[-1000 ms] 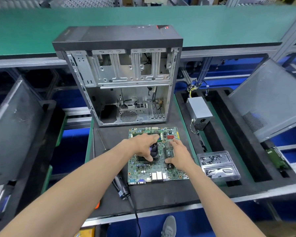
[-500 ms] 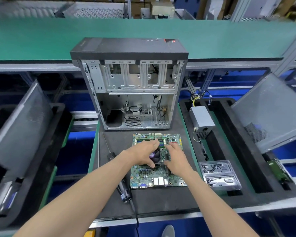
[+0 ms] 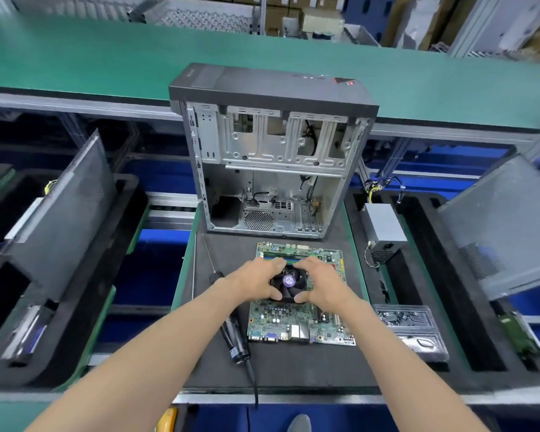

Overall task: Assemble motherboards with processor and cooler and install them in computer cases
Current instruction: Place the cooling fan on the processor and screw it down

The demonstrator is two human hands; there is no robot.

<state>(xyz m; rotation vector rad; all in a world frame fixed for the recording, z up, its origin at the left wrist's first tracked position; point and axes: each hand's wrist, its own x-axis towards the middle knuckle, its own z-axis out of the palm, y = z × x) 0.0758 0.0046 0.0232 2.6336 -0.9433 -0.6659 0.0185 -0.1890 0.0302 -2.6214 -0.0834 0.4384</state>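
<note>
While the motherboard (image 3: 300,319) lies flat on the black table (image 3: 281,366) just in front of the open computer case (image 3: 272,157), both hands grip the cooler (image 3: 289,283) on it: left hand (image 3: 256,280) and right hand (image 3: 320,283) curl around its opposite sides. The board looks thin, stiff and fragile, so it is probably better held by its edges or by the firm cooler frame. No writing or brand can be read; the purple fan label is blurred.
</note>
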